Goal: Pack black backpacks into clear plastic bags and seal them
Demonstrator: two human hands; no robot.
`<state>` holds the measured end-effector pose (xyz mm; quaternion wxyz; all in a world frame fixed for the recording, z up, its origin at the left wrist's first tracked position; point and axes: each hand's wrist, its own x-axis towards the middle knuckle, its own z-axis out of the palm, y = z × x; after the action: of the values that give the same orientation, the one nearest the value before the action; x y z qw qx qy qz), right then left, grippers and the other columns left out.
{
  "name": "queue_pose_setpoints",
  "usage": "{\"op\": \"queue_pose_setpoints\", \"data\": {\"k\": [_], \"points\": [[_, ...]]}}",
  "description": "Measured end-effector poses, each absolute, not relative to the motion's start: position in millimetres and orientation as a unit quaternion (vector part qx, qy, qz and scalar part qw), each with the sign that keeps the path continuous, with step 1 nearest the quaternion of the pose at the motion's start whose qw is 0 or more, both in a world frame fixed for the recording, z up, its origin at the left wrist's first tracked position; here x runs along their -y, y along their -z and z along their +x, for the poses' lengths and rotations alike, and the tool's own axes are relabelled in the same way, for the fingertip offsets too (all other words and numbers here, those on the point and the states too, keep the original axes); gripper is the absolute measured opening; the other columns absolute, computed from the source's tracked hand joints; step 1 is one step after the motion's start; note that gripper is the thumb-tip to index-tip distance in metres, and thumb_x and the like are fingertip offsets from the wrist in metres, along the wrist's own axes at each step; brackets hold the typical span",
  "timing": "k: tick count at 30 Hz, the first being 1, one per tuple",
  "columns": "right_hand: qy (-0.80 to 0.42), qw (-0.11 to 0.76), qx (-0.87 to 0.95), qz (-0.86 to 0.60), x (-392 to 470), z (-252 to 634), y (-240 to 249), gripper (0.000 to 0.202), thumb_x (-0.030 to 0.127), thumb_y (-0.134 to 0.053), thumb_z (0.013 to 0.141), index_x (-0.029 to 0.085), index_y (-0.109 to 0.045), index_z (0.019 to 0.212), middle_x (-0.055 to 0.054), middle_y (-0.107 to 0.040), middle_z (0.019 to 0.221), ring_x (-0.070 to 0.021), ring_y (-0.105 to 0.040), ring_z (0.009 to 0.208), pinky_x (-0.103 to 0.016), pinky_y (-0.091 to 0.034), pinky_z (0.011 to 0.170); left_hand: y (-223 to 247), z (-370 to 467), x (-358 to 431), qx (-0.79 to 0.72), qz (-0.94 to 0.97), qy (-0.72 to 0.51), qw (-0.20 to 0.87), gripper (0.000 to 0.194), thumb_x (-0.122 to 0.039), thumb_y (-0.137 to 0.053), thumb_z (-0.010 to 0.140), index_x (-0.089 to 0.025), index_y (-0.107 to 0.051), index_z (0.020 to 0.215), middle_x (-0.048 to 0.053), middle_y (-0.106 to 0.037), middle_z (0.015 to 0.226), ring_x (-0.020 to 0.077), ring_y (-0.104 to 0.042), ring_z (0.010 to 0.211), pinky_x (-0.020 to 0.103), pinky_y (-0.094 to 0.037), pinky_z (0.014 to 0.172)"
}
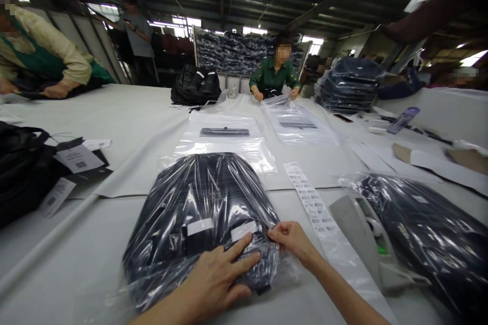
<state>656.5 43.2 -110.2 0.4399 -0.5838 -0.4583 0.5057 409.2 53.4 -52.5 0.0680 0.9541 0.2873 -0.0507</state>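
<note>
A black backpack (213,188) lies in a clear plastic bag (263,183) on the table before me. Two white labels show through the plastic near its lower end. My left hand (224,269) presses on the plastic over the lower right part, with fingers spread and nothing held. At the right edge of the pack, my right hand (292,238) has thumb and forefinger pinched on the plastic. A strip of printed stickers (310,198) lies just to the right of that hand. Beside the strip is a grey tape dispenser (366,244).
Another plastic-wrapped dark pack (430,223) lies at the right. Flat clear bags (224,147) are spread ahead. Black bags with paper tags (78,157) sit at left. Across the table a co-worker (275,76) handles plastic; another co-worker (49,56) works far left. Wrapped packs (346,86) are stacked behind.
</note>
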Motion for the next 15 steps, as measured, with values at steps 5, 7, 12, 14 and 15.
{"op": "queue_pose_setpoints", "data": {"k": [5,7,12,14,15], "points": [[-0.497,0.472,0.446,-0.576,-43.9,658.1,112.2,0.04,0.052,-0.071,0.061,0.013,-0.061,0.066,0.001,-0.059,0.054,-0.011,-0.052,0.049,-0.023,-0.04,0.05,51.0,409.6,-54.4,-0.292,0.952,0.04,0.081,0.064,-0.049,-0.055,0.081,-0.047,-0.025,0.136,0.0,-0.016,0.15,0.0296,-0.061,0.093,0.042,-0.051,0.072],[-0.47,0.488,0.43,-0.597,-40.5,666.5,111.8,0.041,0.054,-0.07,0.06,0.014,-0.063,0.067,-0.001,-0.062,0.056,-0.0137,-0.055,0.052,-0.027,-0.046,0.054,50.6,410.2,-55.3,-0.293,0.951,0.032,0.089,0.063,-0.047,-0.057,0.08,-0.047,-0.027,0.136,0.0,-0.018,0.15,0.0299,-0.061,0.097,0.041,-0.05,0.074],[-0.283,0.571,0.356,-0.683,19.7,755.7,93.9,0.046,0.057,-0.065,0.064,0.016,-0.066,0.084,-0.006,-0.068,0.072,-0.0204,-0.064,0.069,-0.034,-0.052,0.07,56.2,409.7,-56.9,-0.296,0.945,0.0,0.139,0.059,-0.039,-0.056,0.08,-0.049,-0.032,0.133,-0.003,-0.021,0.148,0.0302,-0.06,0.101,0.041,-0.049,0.08],[-0.154,0.586,0.3,-0.737,66.5,805.7,81.5,0.049,0.056,-0.061,0.068,0.015,-0.066,0.094,-0.008,-0.07,0.083,-0.0227,-0.065,0.079,-0.035,-0.051,0.077,63.5,409.2,-60.2,-0.302,0.938,-0.011,0.168,0.053,-0.04,-0.051,0.083,-0.051,-0.032,0.131,-0.007,-0.022,0.148,0.0287,-0.06,0.103,0.04,-0.049,0.081],[-0.103,0.573,0.268,-0.768,90.1,827.1,76.1,0.05,0.056,-0.06,0.069,0.015,-0.066,0.096,-0.01,-0.07,0.087,-0.0243,-0.064,0.084,-0.037,-0.049,0.081,68.3,409.3,-62.9,-0.302,0.936,-0.016,0.182,0.05,-0.041,-0.048,0.084,-0.053,-0.033,0.13,-0.008,-0.022,0.147,0.0275,-0.061,0.102,0.039,-0.05,0.08]]}}
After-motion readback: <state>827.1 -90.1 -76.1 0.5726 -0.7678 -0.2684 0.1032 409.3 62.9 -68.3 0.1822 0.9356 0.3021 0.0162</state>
